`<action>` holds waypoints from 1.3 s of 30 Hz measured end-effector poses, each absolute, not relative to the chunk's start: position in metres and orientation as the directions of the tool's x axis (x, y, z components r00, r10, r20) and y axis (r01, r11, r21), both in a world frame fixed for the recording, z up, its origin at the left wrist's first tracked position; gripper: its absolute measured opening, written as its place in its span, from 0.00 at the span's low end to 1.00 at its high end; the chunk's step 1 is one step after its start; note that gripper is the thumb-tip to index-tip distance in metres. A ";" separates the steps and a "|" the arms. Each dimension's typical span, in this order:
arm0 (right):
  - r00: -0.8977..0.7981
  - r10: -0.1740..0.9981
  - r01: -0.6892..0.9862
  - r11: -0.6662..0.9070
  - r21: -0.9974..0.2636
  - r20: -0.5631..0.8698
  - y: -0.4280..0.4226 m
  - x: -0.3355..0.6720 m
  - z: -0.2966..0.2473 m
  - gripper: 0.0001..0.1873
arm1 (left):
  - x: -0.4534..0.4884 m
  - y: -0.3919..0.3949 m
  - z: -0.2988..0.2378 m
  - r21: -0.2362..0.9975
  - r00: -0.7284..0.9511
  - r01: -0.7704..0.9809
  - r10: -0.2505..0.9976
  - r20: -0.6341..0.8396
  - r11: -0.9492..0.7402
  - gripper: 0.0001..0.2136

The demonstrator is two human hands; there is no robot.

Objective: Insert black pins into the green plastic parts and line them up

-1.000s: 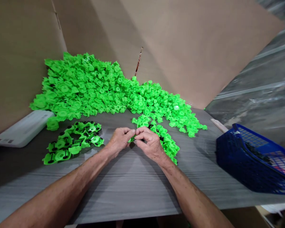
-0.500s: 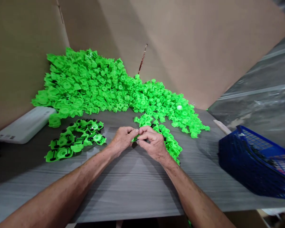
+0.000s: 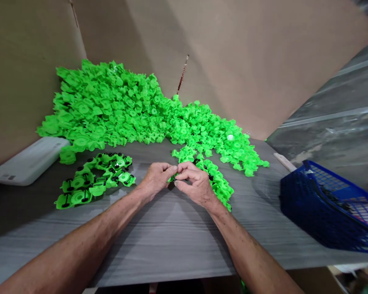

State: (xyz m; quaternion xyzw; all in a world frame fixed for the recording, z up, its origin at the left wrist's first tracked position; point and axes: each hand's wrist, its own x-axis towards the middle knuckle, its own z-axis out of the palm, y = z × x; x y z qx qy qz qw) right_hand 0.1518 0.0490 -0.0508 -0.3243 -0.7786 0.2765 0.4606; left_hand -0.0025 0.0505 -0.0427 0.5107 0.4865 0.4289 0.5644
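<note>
Two hands: the left hand [image 3: 156, 179] and the right hand [image 3: 196, 184] meet low over the worktop [image 3: 159, 241], both closed narrow, fingertips pinching from either side
Held: one small green plastic piece [image 3: 172, 179] between them, mostly hidden by the fingers, its exact shape impossible to tell
Step in hand: both hands working together on that single piece, close to the front of the green spread
Beside the right hand: a trailing row of green pieces [image 3: 218, 184] with black bits showing among them, just touching the hand's outer side
Left of the hands: a loose group of green pieces with black pins [image 3: 79, 197], well apart from the left hand
Behind: a big heap of green pieces [image 3: 110, 106] banked against a cardboard wall [image 3: 27, 81]
Around: a white plastic case [image 3: 27, 161] at far left, a blue mesh basket [image 3: 306, 204] at right
In the way: only that row, crowding the right hand
</note>
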 end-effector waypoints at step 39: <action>-0.140 0.573 0.346 0.792 -0.503 0.807 0.041 0.140 -0.047 0.09 | -0.002 0.047 -0.040 0.935 0.036 0.126 0.944 0.329 -0.331 0.10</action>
